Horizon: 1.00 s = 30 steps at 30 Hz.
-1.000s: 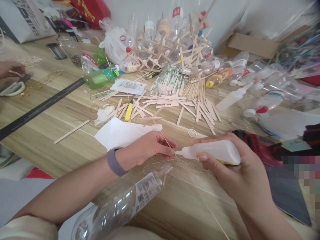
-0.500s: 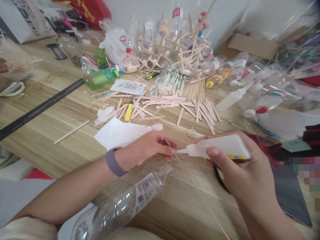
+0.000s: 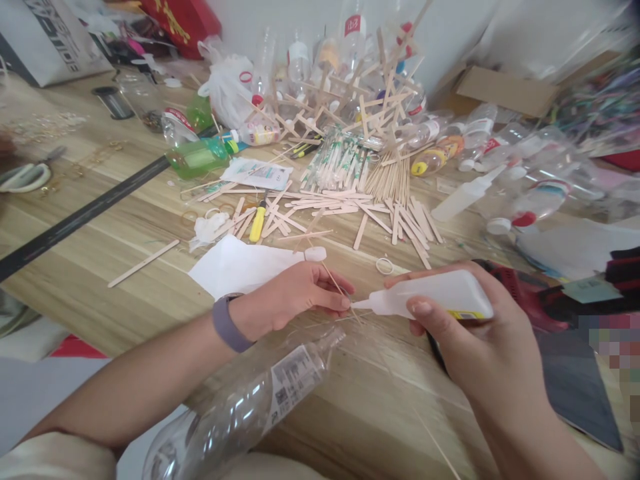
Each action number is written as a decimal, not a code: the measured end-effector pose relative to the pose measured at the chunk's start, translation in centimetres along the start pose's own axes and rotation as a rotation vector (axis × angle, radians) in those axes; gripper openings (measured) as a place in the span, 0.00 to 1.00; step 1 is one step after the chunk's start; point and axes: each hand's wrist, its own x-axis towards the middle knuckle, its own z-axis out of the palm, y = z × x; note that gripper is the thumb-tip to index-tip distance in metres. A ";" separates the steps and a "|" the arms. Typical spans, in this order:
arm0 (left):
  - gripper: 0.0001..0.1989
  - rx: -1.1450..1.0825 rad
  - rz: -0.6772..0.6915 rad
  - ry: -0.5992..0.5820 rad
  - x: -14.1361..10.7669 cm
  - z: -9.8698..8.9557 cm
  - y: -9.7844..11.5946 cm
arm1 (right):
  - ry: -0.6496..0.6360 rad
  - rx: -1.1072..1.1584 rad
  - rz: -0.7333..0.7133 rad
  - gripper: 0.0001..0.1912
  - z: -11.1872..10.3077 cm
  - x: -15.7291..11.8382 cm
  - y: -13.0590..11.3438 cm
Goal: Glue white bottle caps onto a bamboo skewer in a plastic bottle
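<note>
My left hand (image 3: 305, 293) pinches a thin wooden skewer (image 3: 331, 277) between thumb and fingers; it slants down to the right past the fingertips. Wrapped in my right hand (image 3: 475, 333) is a white glue bottle (image 3: 435, 297) with a yellow label, tipped on its side. Its narrow nozzle meets the skewer right at my left fingertips; whether glue comes out is too small to tell. Below my left forearm lies a clear plastic bottle (image 3: 240, 407), its neck pointing up toward my hands. Another thin stick (image 3: 435, 440) crosses the lower right.
Flat wooden sticks (image 3: 335, 203), a yellow-handled screwdriver (image 3: 257, 223) and white paper (image 3: 230, 267) lie ahead of my hands. Bundled skewers (image 3: 387, 177) and many bottles stand behind. A second glue bottle (image 3: 467, 197) is at right, scissors (image 3: 27, 177) at far left.
My right hand and the glue bottle have shifted slightly left, the nozzle staying by my left fingertips. The left hand has hardly moved.
</note>
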 end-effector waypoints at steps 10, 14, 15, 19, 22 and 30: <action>0.10 -0.028 -0.020 0.002 0.0 0.1 0.0 | -0.026 -0.037 -0.010 0.11 0.0 -0.3 0.3; 0.09 -0.032 -0.012 0.001 0.0 0.1 0.0 | -0.027 -0.048 -0.026 0.11 0.0 -0.2 0.2; 0.09 -0.034 -0.009 -0.001 0.0 0.0 0.0 | -0.027 -0.052 -0.029 0.11 -0.1 -0.1 0.2; 0.09 -0.039 -0.004 -0.006 -0.1 0.0 0.1 | 0.029 -0.050 -0.023 0.11 -0.2 0.0 0.0; 0.10 -0.047 -0.010 -0.006 -0.1 0.0 0.1 | 0.069 -0.027 -0.009 0.12 -0.2 -0.1 -0.1; 0.10 -0.033 0.005 -0.012 0.0 0.0 -0.1 | 0.024 0.024 0.008 0.12 0.1 -0.1 0.0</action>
